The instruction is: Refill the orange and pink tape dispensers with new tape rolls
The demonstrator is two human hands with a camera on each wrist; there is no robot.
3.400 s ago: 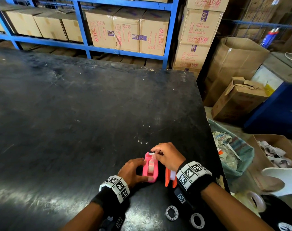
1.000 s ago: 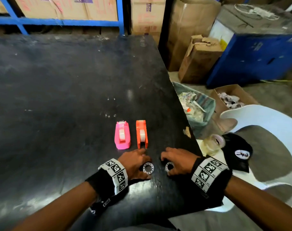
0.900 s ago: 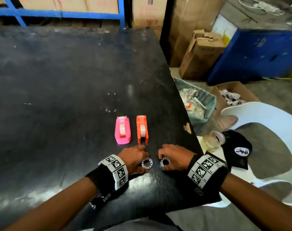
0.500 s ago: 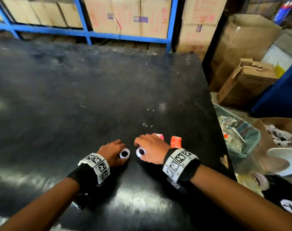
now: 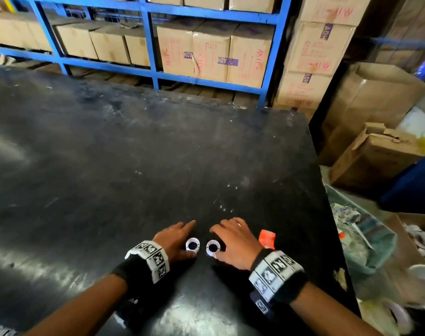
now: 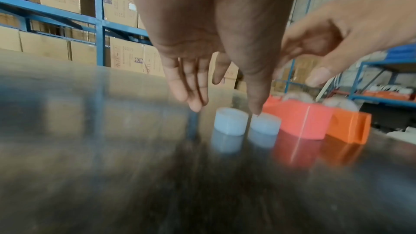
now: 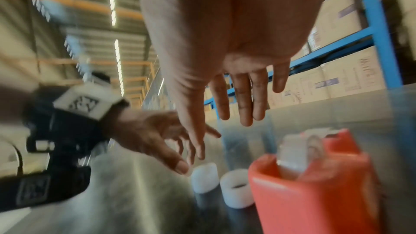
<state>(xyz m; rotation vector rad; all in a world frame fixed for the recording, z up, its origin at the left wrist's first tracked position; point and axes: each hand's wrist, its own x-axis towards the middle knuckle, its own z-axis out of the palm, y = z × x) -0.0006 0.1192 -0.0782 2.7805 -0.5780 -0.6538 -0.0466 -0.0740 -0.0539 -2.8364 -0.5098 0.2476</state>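
Both hands [image 5: 206, 241] have let go, fingers loose over scuffed black table [image 5: 109, 166] by blue shelving [image 5: 148, 44]

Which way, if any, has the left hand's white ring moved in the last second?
Yes. The white ring slid from in front of the orange dispenser to its left.

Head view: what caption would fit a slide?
Open left hand and right hand flank two small white plastic rings on a black table.

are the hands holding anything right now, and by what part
Nothing is held. The left hand and right hand are open above two white rings standing on the table.
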